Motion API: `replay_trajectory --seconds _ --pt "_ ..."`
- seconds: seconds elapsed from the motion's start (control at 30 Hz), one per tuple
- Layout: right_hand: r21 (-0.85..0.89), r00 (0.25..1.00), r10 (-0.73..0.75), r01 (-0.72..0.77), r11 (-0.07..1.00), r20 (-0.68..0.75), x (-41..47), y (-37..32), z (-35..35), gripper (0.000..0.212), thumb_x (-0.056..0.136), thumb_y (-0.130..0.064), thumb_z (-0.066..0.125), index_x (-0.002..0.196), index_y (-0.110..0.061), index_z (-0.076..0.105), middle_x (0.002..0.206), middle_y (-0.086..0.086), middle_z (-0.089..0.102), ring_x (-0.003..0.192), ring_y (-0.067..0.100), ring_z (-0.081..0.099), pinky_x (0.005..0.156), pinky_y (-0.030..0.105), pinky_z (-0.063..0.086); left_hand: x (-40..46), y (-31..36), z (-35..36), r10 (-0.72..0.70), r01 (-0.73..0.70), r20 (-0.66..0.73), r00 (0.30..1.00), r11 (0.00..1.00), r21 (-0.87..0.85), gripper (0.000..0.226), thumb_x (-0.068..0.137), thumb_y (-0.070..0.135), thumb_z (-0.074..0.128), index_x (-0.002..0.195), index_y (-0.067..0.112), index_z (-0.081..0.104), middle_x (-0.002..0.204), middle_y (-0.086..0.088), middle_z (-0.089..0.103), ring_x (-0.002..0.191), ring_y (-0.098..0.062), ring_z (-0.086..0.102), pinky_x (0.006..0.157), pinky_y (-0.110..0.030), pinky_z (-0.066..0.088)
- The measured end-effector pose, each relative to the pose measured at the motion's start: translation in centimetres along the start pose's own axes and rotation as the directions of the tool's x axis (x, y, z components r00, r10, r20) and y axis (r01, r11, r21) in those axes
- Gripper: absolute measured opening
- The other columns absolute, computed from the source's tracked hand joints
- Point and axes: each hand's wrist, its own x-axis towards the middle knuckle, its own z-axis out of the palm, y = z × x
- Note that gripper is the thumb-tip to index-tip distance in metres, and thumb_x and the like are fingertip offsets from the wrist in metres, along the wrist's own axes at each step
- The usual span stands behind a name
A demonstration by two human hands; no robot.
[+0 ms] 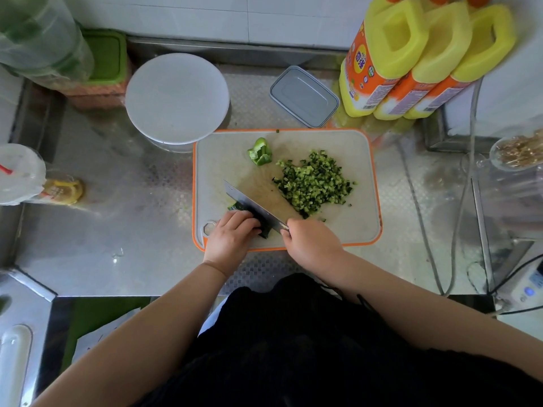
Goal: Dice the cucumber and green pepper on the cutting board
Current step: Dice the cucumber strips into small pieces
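Cucumber piece (258, 221) at near-left corner of cutting board (361, 230), under left hand (232, 235), fingers curled over it. Knife (252, 205) just right of fingers, gripped by right hand (311, 242). Diced pile (314, 183) right; green pepper (260, 151) uncut, far side.

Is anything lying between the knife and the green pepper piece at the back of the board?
Nothing visible does. The knife and the green pepper are separated only by bare cutting board; the diced cucumber pile lies off to the right.
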Motion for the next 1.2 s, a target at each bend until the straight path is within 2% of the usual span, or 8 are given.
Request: replay_trajectory --seconds 0.17,0.33,0.53,0.73,0.83,1.0,1.1,1.2 --pt "-0.026 0.999 0.001 0.001 1.0 0.048 0.1 -0.4 -0.5 0.023 0.101 -0.028 0.037 0.083 -0.014 0.04 0.065 -0.002 0.038 0.066 0.023 0.045 0.056 0.031 0.032 -0.3 0.0 0.4 -0.036 0.035 -0.03 0.999 0.999 -0.032 0.019 0.093 0.018 0.058 0.092 0.005 0.072 0.1 -0.009 0.066 0.094 -0.027 0.054 0.09 -0.032 0.045" --pt "-0.084 0.992 0.078 -0.07 0.994 0.095 1.2 -1.5 -1.2 0.014 0.098 -0.012 0.042 0.101 -0.01 0.056 0.072 0.0 0.042 0.074 0.025 0.048 0.062 0.032 0.037 -0.4 -0.1 0.5 -0.056 0.054 -0.037 0.998 0.997 -0.055 0.017 0.092 0.017 0.06 0.091 0.006 0.072 0.1 -0.009 0.066 0.094 -0.026 0.055 0.092 -0.029 0.043" --pt "-0.077 0.99 0.108 -0.101 0.992 0.089 1.3 -1.9 0.7 0.017 0.098 -0.013 0.043 0.108 -0.007 0.056 0.103 0.013 0.062 0.095 0.033 0.06 0.065 0.033 0.038 -0.5 -0.2 0.4 -0.06 0.058 -0.033 0.998 0.997 -0.058 0.013 0.091 0.012 0.062 0.091 0.005 0.072 0.099 -0.008 0.066 0.095 -0.027 0.056 0.095 -0.025 0.041" --pt "0.091 0.986 0.139 -0.148 0.985 0.096 1.9 -0.6 0.5 0.032 0.1 -0.037 0.042 0.095 -0.008 0.054 0.091 0.014 0.06 0.089 0.034 0.059 0.063 0.032 0.036 -0.4 0.1 0.2 -0.031 0.03 -0.044 0.999 0.999 -0.025 0.013 0.091 0.009 0.06 0.09 0.005 0.072 0.097 -0.009 0.067 0.093 -0.026 0.056 0.091 -0.029 0.046" --pt "0.074 0.99 0.132 -0.136 0.988 0.053 1.5 -0.4 0.0 0.034 0.1 -0.037 0.041 0.098 -0.006 0.056 0.091 0.013 0.061 0.087 0.033 0.06 0.062 0.032 0.038 -0.5 0.0 0.1 -0.042 0.042 -0.024 0.999 0.999 -0.021 0.008 0.089 0.005 0.064 0.091 0.006 0.072 0.098 -0.008 0.066 0.094 -0.026 0.057 0.089 -0.03 0.046" --pt "0.018 0.999 0.038 -0.038 0.999 -0.004 -0.5 -0.3 -0.3 0.027 0.101 -0.033 0.039 0.086 -0.012 0.048 0.072 0.006 0.051 0.08 0.033 0.059 0.058 0.033 0.033 -0.3 0.1 0.1 -0.077 0.077 -0.003 0.997 0.996 -0.037 0.016 0.093 0.015 0.058 0.09 0.008 0.072 0.098 -0.006 0.065 0.094 -0.025 0.055 0.085 -0.03 0.047" --pt "0.008 1.0 0.023 -0.023 1.0 0.012 -1.0 -0.5 -0.1 0.029 0.102 -0.03 0.038 0.095 -0.007 0.054 0.083 0.01 0.058 0.081 0.032 0.057 0.061 0.032 0.034 -0.1 0.1 0.1 -0.096 0.096 0.003 0.995 0.994 -0.047 0.018 0.092 0.016 0.057 0.089 0.007 0.072 0.098 -0.006 0.066 0.095 -0.025 0.055 0.087 -0.03 0.046" --pt "0.001 0.998 0.047 -0.047 0.999 0.038 -0.9 -0.8 0.0 0.026 0.102 -0.026 0.038 0.099 -0.007 0.055 0.072 0.001 0.044 0.074 0.026 0.049 0.062 0.033 0.035 -0.1 0.3 0.2 -0.105 0.104 -0.009 0.994 0.993 -0.049 0.016 0.091 0.014 0.058 0.089 0.006 0.072 0.098 -0.007 0.066 0.095 -0.024 0.054 0.089 -0.029 0.045"
